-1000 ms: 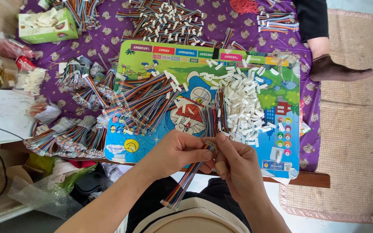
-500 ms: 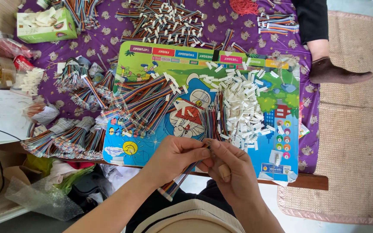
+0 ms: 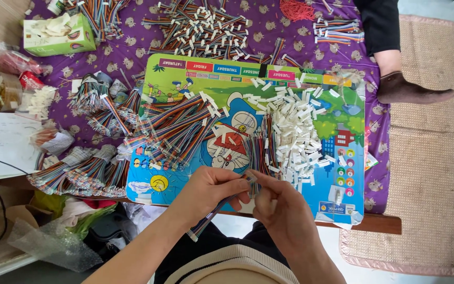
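Note:
My left hand [image 3: 206, 190] pinches a multicoloured ribbon cable [image 3: 206, 221] whose free end hangs down toward my lap. My right hand [image 3: 282, 210] meets it at the cable's upper end, fingers closed around a small white connector [image 3: 251, 179]. Both hands hover over the near edge of a colourful cartoon board [image 3: 185, 79]. A heap of loose white connectors [image 3: 298, 131] lies on the board just beyond my right hand. A pile of ribbon cables [image 3: 179, 131] lies on the board beyond my left hand.
Bundled cables [image 3: 80, 171] sit at the left on the purple cloth [image 3: 132, 52], more finished cables [image 3: 200, 26] at the far side. A green tissue box [image 3: 59, 34] stands far left. Another person's socked foot [image 3: 411, 89] rests at the right.
My hands have stayed together at the cable end, shifting slightly; the view has drifted a little. The cable's loose end still hangs below my left hand.

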